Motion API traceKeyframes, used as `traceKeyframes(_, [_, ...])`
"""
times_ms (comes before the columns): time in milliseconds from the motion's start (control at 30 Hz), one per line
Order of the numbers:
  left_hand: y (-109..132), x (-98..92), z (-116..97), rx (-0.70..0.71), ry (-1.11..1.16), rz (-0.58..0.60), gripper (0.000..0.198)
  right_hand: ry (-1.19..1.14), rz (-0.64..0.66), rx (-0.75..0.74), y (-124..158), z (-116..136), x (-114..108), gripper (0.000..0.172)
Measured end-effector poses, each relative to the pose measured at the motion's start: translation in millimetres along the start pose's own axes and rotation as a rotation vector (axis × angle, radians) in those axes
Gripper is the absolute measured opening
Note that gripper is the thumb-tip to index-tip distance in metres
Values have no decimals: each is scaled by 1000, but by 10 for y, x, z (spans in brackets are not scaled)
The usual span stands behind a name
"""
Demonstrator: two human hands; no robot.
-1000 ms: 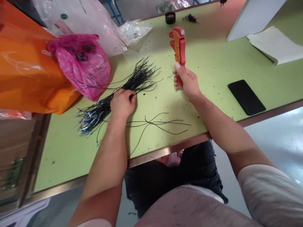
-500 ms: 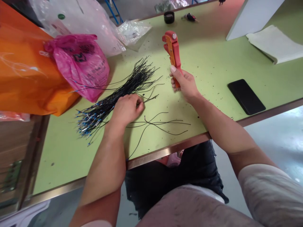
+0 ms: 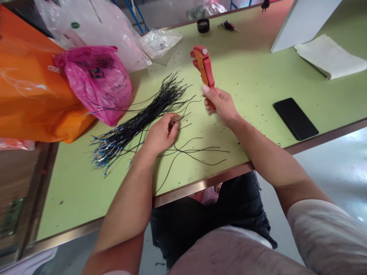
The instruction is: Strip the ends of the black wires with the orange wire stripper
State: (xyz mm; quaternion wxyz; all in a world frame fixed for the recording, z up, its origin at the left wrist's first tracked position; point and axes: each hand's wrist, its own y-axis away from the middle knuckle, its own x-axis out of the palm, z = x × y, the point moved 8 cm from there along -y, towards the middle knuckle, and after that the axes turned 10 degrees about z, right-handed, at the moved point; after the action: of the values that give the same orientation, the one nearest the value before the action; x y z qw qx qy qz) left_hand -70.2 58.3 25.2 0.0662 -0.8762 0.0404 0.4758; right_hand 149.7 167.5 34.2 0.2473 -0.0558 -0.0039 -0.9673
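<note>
My right hand (image 3: 222, 105) is wrapped round the handle of a red and orange wire stripper (image 3: 204, 68), its jaws pointing up and away from me. My left hand (image 3: 162, 131) is closed on thin black wires (image 3: 185, 118), whose ends stick out past the fingertips; how many it holds I cannot tell. Just beyond that hand lies a thick bundle of black wires (image 3: 153, 109), with blue tips (image 3: 107, 156) at its near left end. Several loose black wires (image 3: 197, 149) cross one another on the table between my forearms.
On the green table (image 3: 77, 198) a black phone (image 3: 296, 118) lies at the right. A paper pad (image 3: 329, 57) and a white panel (image 3: 304, 25) are behind it. A pink bag (image 3: 100, 84) and an orange bag (image 3: 31, 91) stand left. A black ring (image 3: 203, 25) and keys (image 3: 228, 25) lie at the back.
My left hand has moved slightly right, off the bundle, with a few wires drawn along in its fingers. The wire stripper in my right hand has shifted slightly left and nearer.
</note>
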Motion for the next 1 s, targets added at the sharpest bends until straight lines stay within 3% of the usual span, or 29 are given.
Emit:
traceKeyframes(167, [19,-85,14,-59,275,-196,27,-26,140,5,30,29,117,72])
traceKeyframes(367, [-29,-12,98,-89,513,-205,31,49,326,23,98,23,288,63])
traceKeyframes(500, [-13,22,113,-153,337,-110,54,93,361,7,102,8,312,60])
traceKeyframes(700, [9,42,-8,-195,0,37,35,88,346,18,92,-16,292,64])
traceKeyframes(1000, [-116,197,-223,-109,-128,15,21,69,330,9,83,-35,275,66])
